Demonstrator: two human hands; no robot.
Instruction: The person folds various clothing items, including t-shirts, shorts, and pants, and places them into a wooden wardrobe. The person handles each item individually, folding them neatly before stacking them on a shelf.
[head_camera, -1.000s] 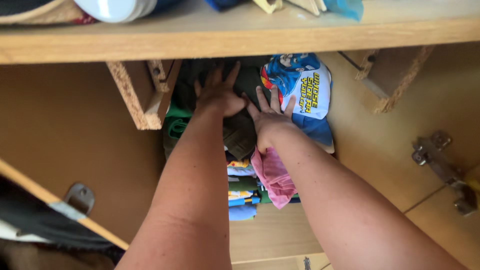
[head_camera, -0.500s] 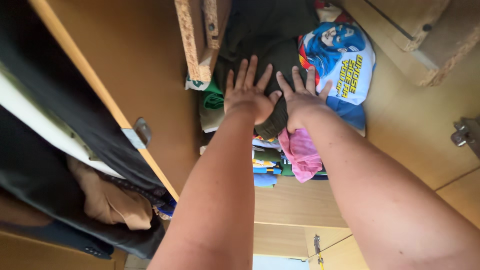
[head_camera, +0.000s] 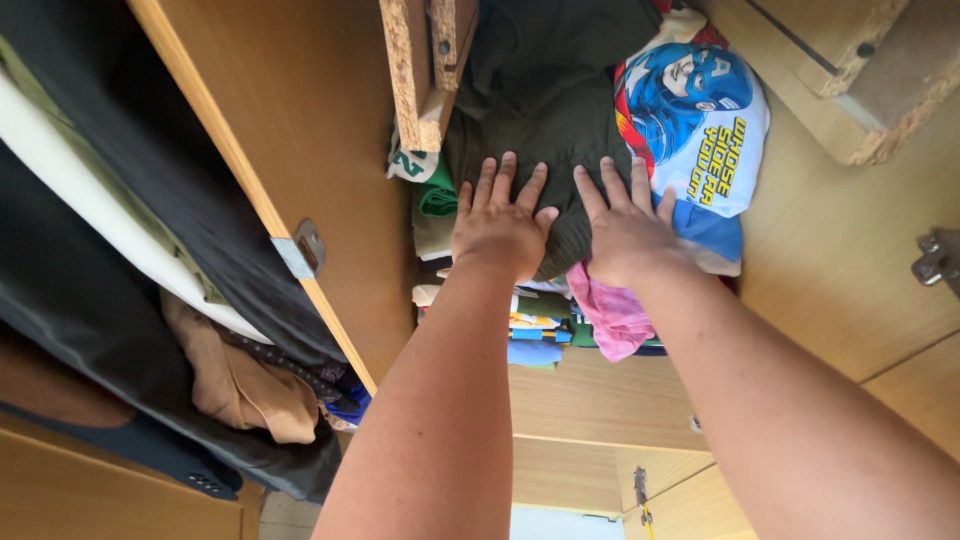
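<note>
My left hand (head_camera: 497, 225) lies flat on the dark green garment (head_camera: 545, 130), fingers spread and straight, palm pressing down on its near fold. My right hand (head_camera: 625, 230) lies flat just beside it, also spread, with the thumbs of the 2 hands almost meeting over the middle of the cloth. Neither hand is closed on anything; both are open and pressing, not gripping.

The dark green garment sits on top of a stack of folded clothes (head_camera: 535, 335) inside a wooden cupboard. Its far part runs back into the shadow under the shelf support (head_camera: 420, 70), a raw chipboard block that hangs just left of it. The stack under my hands shows edges of green, yellow, blue and white cloth, one above the other.

A pink cloth (head_camera: 612, 315) sticks out from the stack right below my right wrist, touching it. Just right of the green garment, touching it, lies a white shirt (head_camera: 700, 140) with a blue and red cartoon print and a blue hem; my right little finger rests at its edge. A second green garment (head_camera: 432, 195) with white trim pokes out at the left side of the stack, near my left hand.

The side wall (head_camera: 300, 130) stands left of the stack, with a metal bracket (head_camera: 303, 250) on its edge. Beyond that wall hang dark clothes (head_camera: 130, 200) and a tan garment (head_camera: 235, 385). A hinge (head_camera: 938, 262) shows at the far right.
</note>
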